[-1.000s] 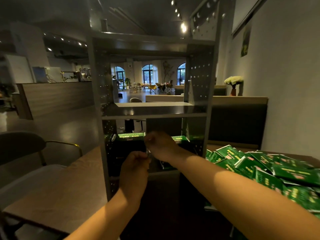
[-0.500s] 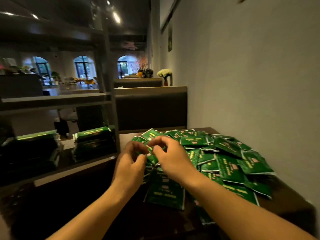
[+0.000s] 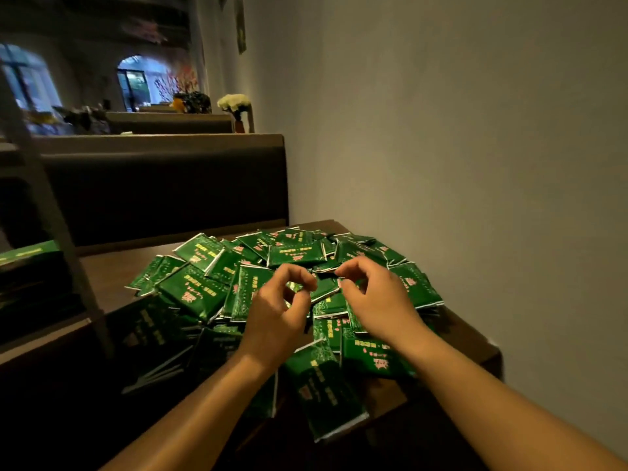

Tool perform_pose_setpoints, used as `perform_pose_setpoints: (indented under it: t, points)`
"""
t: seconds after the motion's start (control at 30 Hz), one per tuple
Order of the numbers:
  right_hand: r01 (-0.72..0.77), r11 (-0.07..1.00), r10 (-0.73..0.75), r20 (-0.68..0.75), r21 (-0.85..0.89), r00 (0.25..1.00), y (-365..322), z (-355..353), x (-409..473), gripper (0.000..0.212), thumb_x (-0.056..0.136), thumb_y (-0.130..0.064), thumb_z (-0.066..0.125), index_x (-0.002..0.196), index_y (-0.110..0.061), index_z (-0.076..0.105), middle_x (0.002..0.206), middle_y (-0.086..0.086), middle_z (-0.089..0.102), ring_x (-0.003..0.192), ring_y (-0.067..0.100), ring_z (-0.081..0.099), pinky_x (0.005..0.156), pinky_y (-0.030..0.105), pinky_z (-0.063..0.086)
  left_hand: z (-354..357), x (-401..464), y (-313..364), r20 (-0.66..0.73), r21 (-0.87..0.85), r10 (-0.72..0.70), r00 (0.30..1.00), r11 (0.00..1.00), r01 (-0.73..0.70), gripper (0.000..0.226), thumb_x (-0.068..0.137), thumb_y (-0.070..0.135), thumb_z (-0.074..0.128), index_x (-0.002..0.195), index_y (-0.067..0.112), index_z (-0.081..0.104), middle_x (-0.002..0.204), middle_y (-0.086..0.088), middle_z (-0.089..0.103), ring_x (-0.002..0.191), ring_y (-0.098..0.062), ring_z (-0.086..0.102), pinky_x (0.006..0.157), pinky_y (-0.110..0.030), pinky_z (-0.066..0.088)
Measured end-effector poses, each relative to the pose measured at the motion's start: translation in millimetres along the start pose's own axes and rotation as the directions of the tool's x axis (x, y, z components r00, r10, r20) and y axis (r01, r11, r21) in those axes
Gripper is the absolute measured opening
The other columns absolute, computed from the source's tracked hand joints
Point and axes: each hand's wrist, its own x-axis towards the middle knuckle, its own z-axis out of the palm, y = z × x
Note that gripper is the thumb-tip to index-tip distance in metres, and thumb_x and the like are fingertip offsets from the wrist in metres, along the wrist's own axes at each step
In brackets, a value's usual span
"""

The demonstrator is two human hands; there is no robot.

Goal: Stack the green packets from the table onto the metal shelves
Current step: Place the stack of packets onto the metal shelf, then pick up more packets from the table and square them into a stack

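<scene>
A loose heap of green packets (image 3: 292, 256) covers the wooden table (image 3: 105, 270) against the wall. Both my hands hover low over the middle of the heap, close together. My left hand (image 3: 278, 311) has its fingers curled, thumb and forefinger nearly forming a ring, with no packet plainly in it. The forefinger tip of my right hand (image 3: 373, 297), which is curled too, sits at the edge of a packet. At the far left stands the metal shelf's upright (image 3: 51, 212), with a stack of packets (image 3: 29, 254) on a shelf board.
A dark padded bench back (image 3: 163, 185) runs behind the table. The plain wall (image 3: 475, 164) closes off the right side. A vase of white flowers (image 3: 235, 105) stands on the ledge beyond. One packet (image 3: 326, 396) hangs over the table's near edge.
My view has swung right from the shelf to the packet heap. Both hands left the shelf and came over the pile, then drew slightly apart.
</scene>
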Motion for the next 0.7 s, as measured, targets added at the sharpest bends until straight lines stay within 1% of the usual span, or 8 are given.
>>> perform_pose_setpoints:
  t: [0.1, 0.2, 0.3, 0.4, 0.5, 0.57, 0.63, 0.7]
  points:
    - [0.021, 0.971, -0.029, -0.033, -0.24, 0.999, 22, 3, 21, 0.02, 0.092, -0.021, 0.059, 0.107, -0.034, 0.057, 0.103, -0.018, 0.054, 0.097, 0.006, 0.052, 0.082, 0.023, 0.045, 5, 4, -23, 0.005, -0.042, -0.014, 1.0, 0.999, 0.014, 0.026, 0.089, -0.005, 0.051, 0.089, 0.02, 0.057, 0.077, -0.004, 0.062, 0.047, -0.006, 0.044, 0.041, -0.027, 0.034]
    - [0.024, 0.878, -0.029, -0.004, -0.478, 1.0, 36, 8, 45, 0.038, 0.09, -0.026, 0.058, 0.126, -0.032, 0.047, 0.125, -0.011, 0.048, 0.118, 0.012, 0.041, 0.097, 0.03, 0.042, 7, 10, -44, -0.075, -0.028, -0.011, 0.997, 1.0, 0.009, 0.024, 0.083, 0.003, 0.051, 0.084, 0.026, 0.058, 0.073, 0.008, 0.062, 0.046, -0.003, 0.048, 0.039, -0.016, 0.032]
    - [-0.006, 0.799, 0.028, 0.026, -0.602, 0.999, 47, 17, 66, 0.059, 0.087, -0.024, 0.055, 0.142, -0.027, 0.033, 0.143, -0.002, 0.037, 0.13, 0.018, 0.033, 0.11, 0.038, 0.034, 0, 12, -58, -0.124, 0.046, 0.033, 0.992, 0.999, -0.027, 0.026, 0.079, 0.01, 0.05, 0.085, 0.035, 0.056, 0.068, 0.01, 0.059, 0.043, -0.006, 0.045, 0.036, -0.017, 0.03]
    - [-0.054, 0.749, 0.149, 0.089, -0.66, 0.985, 57, 24, 85, 0.072, 0.087, -0.028, 0.055, 0.151, -0.024, 0.022, 0.154, 0.001, 0.029, 0.14, 0.023, 0.028, 0.114, 0.044, 0.028, -5, 8, -63, -0.115, 0.082, -0.028, 0.993, 0.996, 0.038, 0.036, 0.08, -0.003, 0.055, 0.083, 0.033, 0.056, 0.062, 0.009, 0.056, 0.047, -0.005, 0.049, 0.038, -0.013, 0.03]
    - [-0.095, 0.722, 0.242, 0.121, -0.685, 0.963, 62, 29, 97, 0.065, 0.089, -0.029, 0.054, 0.149, -0.024, 0.029, 0.148, 0.0, 0.043, 0.131, 0.023, 0.044, 0.107, 0.044, 0.038, -9, 3, -63, -0.139, 0.163, -0.05, 0.989, 0.984, 0.073, 0.042, 0.077, -0.009, 0.059, 0.079, 0.033, 0.056, 0.063, 0.009, 0.057, 0.052, -0.002, 0.054, 0.04, -0.009, 0.032]
    - [-0.13, 0.736, 0.239, 0.075, -0.664, 0.968, 62, 25, 101, 0.047, 0.091, -0.026, 0.052, 0.138, -0.028, 0.046, 0.131, -0.004, 0.059, 0.105, 0.019, 0.057, 0.087, 0.037, 0.048, -8, 3, -62, -0.157, 0.11, -0.095, 0.983, 0.987, 0.113, 0.039, 0.079, -0.009, 0.058, 0.078, 0.03, 0.057, 0.056, 0.009, 0.055, 0.047, -0.001, 0.051, 0.039, -0.01, 0.031]
    - [-0.147, 0.744, 0.192, -0.003, -0.652, 0.981, 58, 18, 102, 0.036, 0.092, -0.024, 0.049, 0.126, -0.032, 0.056, 0.109, -0.004, 0.066, 0.083, 0.017, 0.054, 0.067, 0.03, 0.044, -9, 4, -62, -0.183, 0.021, -0.154, 0.971, 0.987, 0.16, 0.036, 0.081, -0.009, 0.055, 0.077, 0.027, 0.057, 0.052, 0.013, 0.055, 0.041, -0.002, 0.046, 0.037, -0.012, 0.028]
    - [-0.122, 0.752, 0.084, -0.088, -0.648, 0.993, 51, 6, 102, 0.029, 0.094, -0.023, 0.047, 0.119, -0.03, 0.06, 0.09, -0.005, 0.06, 0.073, 0.016, 0.05, 0.056, 0.025, 0.035, -10, 5, -59, -0.201, -0.024, -0.176, 0.964, 0.984, 0.175, 0.035, 0.081, -0.009, 0.053, 0.078, 0.026, 0.056, 0.05, 0.012, 0.054, 0.038, -0.003, 0.043, 0.035, -0.012, 0.026]
